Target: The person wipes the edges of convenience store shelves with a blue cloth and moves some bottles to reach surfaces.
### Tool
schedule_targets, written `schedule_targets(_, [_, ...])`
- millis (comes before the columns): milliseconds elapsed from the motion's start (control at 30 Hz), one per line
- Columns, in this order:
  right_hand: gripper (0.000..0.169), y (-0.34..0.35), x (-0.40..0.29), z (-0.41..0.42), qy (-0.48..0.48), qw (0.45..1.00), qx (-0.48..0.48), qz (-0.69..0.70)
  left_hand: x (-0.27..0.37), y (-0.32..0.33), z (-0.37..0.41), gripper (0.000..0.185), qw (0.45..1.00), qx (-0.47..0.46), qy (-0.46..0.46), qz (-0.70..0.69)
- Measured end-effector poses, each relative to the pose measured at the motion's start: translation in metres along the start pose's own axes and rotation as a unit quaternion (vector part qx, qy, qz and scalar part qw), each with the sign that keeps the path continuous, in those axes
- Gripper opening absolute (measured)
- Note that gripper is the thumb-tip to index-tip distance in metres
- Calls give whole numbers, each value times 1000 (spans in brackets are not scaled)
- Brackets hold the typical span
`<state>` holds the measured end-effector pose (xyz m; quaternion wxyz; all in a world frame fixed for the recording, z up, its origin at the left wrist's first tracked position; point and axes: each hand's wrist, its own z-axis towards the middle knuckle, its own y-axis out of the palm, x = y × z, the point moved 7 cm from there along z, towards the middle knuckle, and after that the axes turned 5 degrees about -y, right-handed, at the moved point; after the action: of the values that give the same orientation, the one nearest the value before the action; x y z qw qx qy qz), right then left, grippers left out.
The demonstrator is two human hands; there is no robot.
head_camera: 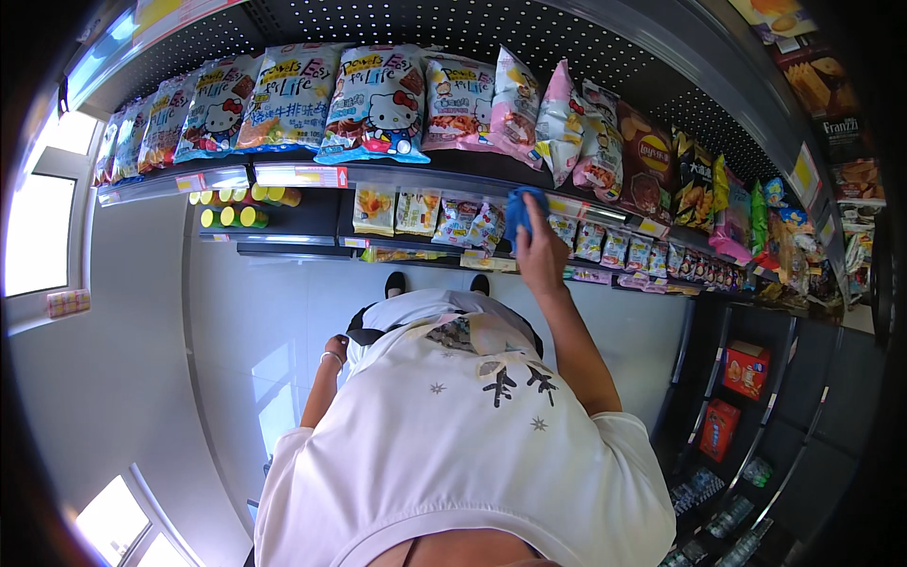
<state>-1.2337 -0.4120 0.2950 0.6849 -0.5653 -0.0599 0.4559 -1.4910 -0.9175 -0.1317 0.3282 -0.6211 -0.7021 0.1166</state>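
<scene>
My right hand holds a blue cloth against the front edge of a dark metal shop shelf, beside the price strip. Just above the cloth, snack bags stand along this shelf, among them a white and pink bag and a blue and white Hello Kitty bag. Small snack packs are lined up on the shelf below, partly behind my hand. My left hand hangs low at my side near my hip, a bracelet at its wrist; its fingers are too small and turned away to make out.
Yellow-lidded tubs stand on the lower shelf at left. A dark red Lay's bag and more snacks fill the shelf to the right. Another rack with red boxes is at lower right. A window and pale wall are at left.
</scene>
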Motion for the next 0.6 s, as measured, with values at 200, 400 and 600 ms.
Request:
schedule_targets(200, [65, 17, -6, -3, 34, 999, -36, 18, 71, 9, 17, 25, 996, -37, 59, -50])
schedule_targets(400, [60, 62, -79, 33, -80, 992, -83, 58, 167, -16, -27, 29, 981, -2, 180, 67])
schedule_targets(600, [56, 14, -13, 11, 26, 995, -58, 75, 239, -39, -95, 24, 962, -79, 238, -107])
